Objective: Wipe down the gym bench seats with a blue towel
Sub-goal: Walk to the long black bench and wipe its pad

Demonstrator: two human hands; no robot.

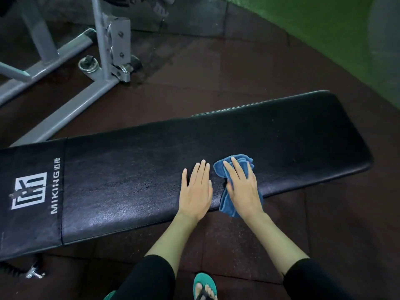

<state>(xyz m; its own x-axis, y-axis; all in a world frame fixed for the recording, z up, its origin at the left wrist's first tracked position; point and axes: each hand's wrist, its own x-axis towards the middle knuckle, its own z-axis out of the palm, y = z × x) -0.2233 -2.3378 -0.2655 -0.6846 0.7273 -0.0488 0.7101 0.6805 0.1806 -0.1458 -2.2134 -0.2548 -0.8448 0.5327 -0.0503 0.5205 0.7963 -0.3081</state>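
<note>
A long black padded bench seat (270,144) runs from the lower left to the upper right, with a white logo at its left end. A crumpled blue towel (221,169) lies on the seat near its front edge, one end hanging over the side. My right hand (241,187) lies flat on the towel, fingers spread, pressing it onto the pad. My left hand (197,191) rests palm-down on the bare seat just left of the towel, holding nothing.
A grey steel machine frame (71,109) with a pulley bracket (119,42) stands on the dark rubber floor behind the bench at upper left. A green wall (324,29) curves along the upper right. My foot in a teal flip-flop (204,286) is below the bench.
</note>
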